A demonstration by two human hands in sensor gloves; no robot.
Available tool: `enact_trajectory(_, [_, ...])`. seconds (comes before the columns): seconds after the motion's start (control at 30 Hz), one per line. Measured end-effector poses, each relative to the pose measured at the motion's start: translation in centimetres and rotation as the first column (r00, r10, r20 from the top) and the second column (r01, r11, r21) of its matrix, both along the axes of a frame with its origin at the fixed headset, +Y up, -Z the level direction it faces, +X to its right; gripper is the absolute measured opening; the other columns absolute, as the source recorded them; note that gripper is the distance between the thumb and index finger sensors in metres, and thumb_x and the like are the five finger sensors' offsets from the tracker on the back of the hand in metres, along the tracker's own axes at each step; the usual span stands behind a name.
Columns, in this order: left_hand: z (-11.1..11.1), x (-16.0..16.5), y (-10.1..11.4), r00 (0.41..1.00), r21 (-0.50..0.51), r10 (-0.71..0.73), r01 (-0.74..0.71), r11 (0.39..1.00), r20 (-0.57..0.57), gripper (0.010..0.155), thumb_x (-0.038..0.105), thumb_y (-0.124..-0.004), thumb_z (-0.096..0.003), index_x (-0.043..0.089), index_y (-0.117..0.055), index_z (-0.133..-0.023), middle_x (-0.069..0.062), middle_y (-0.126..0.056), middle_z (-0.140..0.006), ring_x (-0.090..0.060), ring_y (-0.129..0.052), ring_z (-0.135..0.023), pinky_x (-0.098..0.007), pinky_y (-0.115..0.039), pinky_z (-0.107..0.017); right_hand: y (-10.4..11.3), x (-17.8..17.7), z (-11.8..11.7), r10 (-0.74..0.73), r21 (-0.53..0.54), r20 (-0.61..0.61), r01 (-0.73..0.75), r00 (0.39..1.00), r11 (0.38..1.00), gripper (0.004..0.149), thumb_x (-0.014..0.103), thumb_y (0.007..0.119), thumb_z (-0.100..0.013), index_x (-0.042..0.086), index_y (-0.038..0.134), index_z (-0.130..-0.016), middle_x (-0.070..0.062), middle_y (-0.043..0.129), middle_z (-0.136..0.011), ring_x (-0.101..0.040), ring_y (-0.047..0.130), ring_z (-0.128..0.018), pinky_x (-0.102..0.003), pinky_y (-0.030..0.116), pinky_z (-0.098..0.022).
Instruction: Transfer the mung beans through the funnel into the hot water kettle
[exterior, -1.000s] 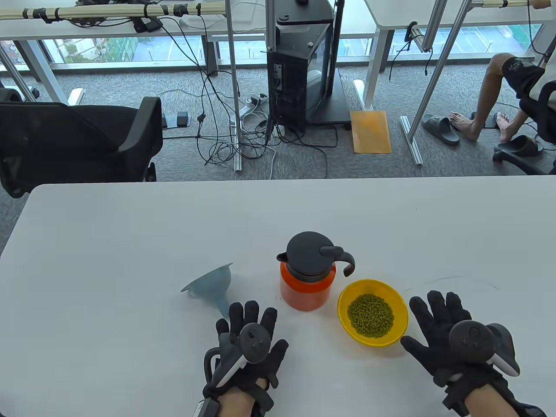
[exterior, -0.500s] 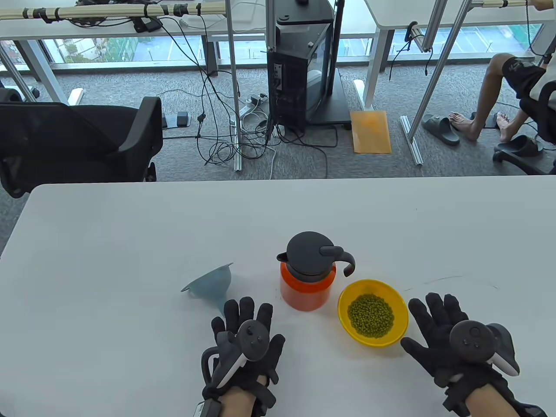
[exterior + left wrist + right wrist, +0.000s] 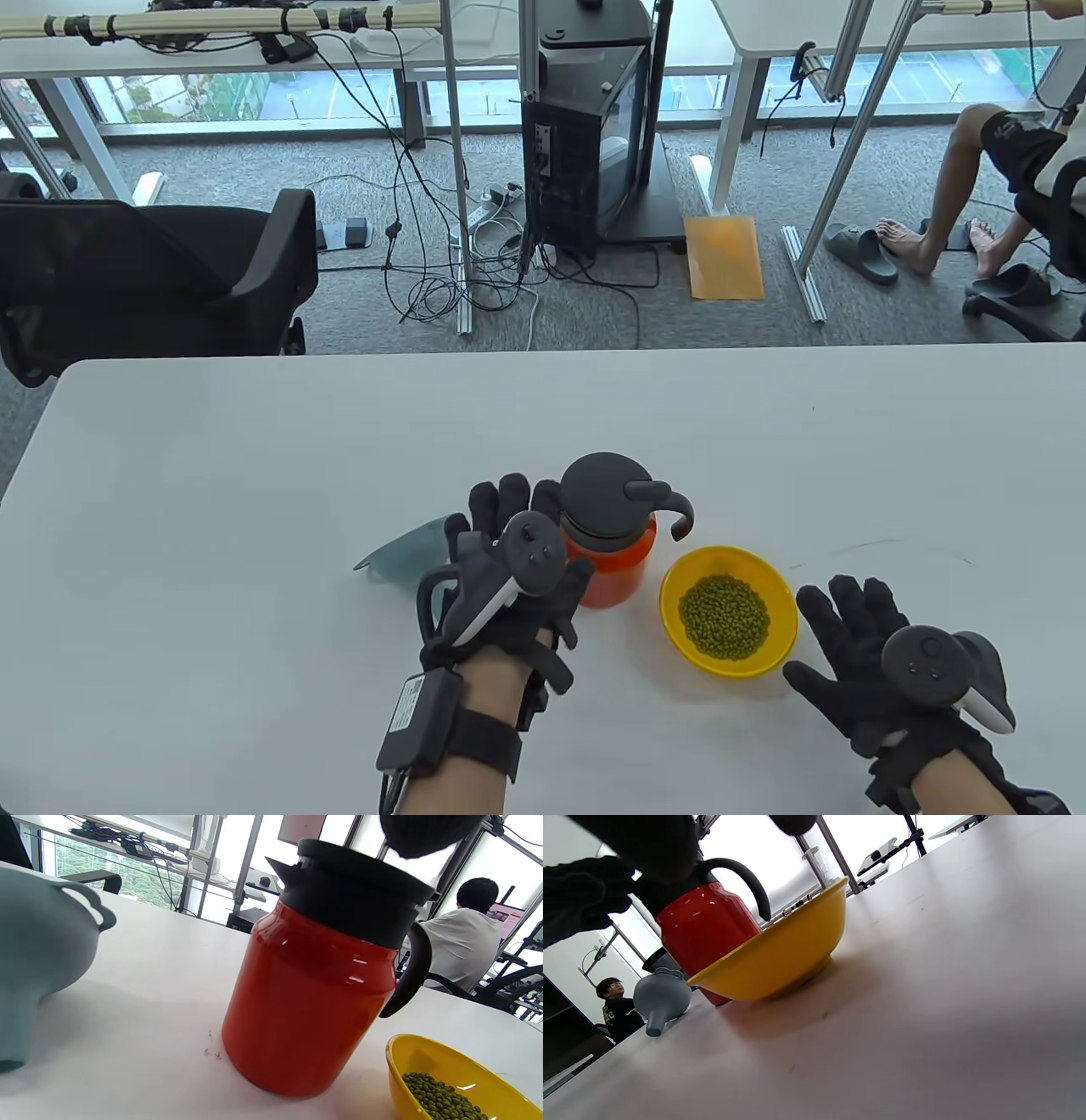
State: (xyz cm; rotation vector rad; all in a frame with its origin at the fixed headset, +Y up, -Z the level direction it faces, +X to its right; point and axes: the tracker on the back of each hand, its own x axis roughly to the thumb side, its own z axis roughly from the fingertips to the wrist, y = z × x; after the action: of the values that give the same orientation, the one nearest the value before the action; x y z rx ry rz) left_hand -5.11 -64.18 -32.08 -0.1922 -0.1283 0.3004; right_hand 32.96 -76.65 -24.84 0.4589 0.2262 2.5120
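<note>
Five items on the white table (image 3: 254, 441), listed left to right, each placed against the kettle.

1. Funnel (image 3: 399, 556), grey-blue, lying on its side just left of the kettle, wide mouth turned away from it. The spout end rests on the tabletop in the left wrist view (image 3: 25, 984). Partly covered from above by the left hand.

2. Left hand (image 3: 517, 577), gloved black, tracker on its back. Raised just left of the kettle, fingers (image 3: 509, 501) spread apart and reaching beside the lid. Whether any fingertip touches the kettle cannot be told. It grips nothing visible.

3. Kettle (image 3: 607, 543), red-orange body, black lid (image 3: 360, 878) in place, spout to its left, black handle (image 3: 679, 514) curving to its right. Upright near the table's front edge.

4. Bowl (image 3: 780, 611), yellow, just right of the kettle and slightly nearer the person, close to it. Holds the mung beans (image 3: 724, 617), a green heap in the centre.

5. Right hand (image 3: 882, 671), gloved black with tracker, well right of the kettle and just beyond the bowl's right rim. Fingers splayed apart, palm down, low over the table; holds nothing.
</note>
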Motion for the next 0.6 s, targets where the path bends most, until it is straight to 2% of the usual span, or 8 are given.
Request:
enact_trajectory(0.1, [-1.7,2.3,0.9,0.998,-0.035,-0.025,0.027,0.999,0.051,0.095,0.067,-0.072,-0.0415,0.038,-0.01,-0.107,-0.002,-0.007,-0.117,-0.039,-0.017,-0.112,-0.062,-0.026,-0.079,0.0,-0.1,0.0,0.0,-0.005,-0.004,0.0,1.0,1.0,0.091,0.06,0.068,-0.054,0.008,0.026,-0.116,-0.033,0.006,-0.108,-0.061,-0.008,-0.088,-0.079,0.009,-0.054])
enact_trajectory(0.23, [-4.2,4.9,0.6,0.995,-0.198,-0.077,0.089,0.976,0.068,0.104,0.07,-0.078,-0.0374,0.04,-0.004,-0.104,-0.002,-0.001,-0.115,-0.04,-0.012,-0.11,-0.062,-0.024,-0.079,-0.1,-0.1,0.0,-0.002,-0.001,-0.006,0.002,1.0,1.0,0.091,0.06,0.068,-0.054,0.008,0.026,-0.116,-0.033,0.006,-0.108,-0.061,-0.008,-0.089,-0.079,0.009,-0.054])
enact_trajectory(0.3, [-5.3,5.7,0.4,0.992,-0.212,-0.093,0.109,0.971,0.085,0.106,0.069,-0.081,-0.0369,0.04,-0.004,-0.104,-0.003,-0.001,-0.114,-0.04,-0.012,-0.109,-0.063,-0.024,-0.078,-0.1,-0.1,0.0,-0.003,-0.004,-0.009,0.003,1.0,1.0,0.091,0.06,0.068,-0.054,0.008,0.026,-0.116,-0.033,0.005,-0.108,-0.061,-0.008,-0.088,-0.079,0.009,-0.054])
enact_trajectory(0.43, [-6.9,6.6,-0.2,0.984,-0.289,-0.166,0.179,0.94,0.072,0.108,0.068,-0.085,-0.0365,0.041,-0.002,-0.102,-0.003,0.0,-0.113,-0.039,-0.011,-0.109,-0.062,-0.026,-0.079,-0.1,-0.3,0.0,-0.001,-0.007,-0.019,0.001,1.0,1.0,0.091,0.06,0.068,-0.054,0.008,0.026,-0.116,-0.033,0.005,-0.109,-0.061,-0.008,-0.088,-0.079,0.01,-0.054])
enact_trajectory(0.6, [-7.8,6.4,-1.0,0.988,-0.335,-0.146,0.151,0.93,0.041,0.105,0.065,-0.086,-0.04,0.042,-0.003,-0.1,-0.003,0.001,-0.112,-0.036,-0.01,-0.107,-0.057,-0.035,-0.081,-0.1,-0.3,0.1,-0.006,-0.008,-0.024,0.006,1.0,1.0,0.091,0.06,0.069,-0.054,0.008,0.026,-0.116,-0.033,0.005,-0.108,-0.061,-0.008,-0.088,-0.079,0.01,-0.054])
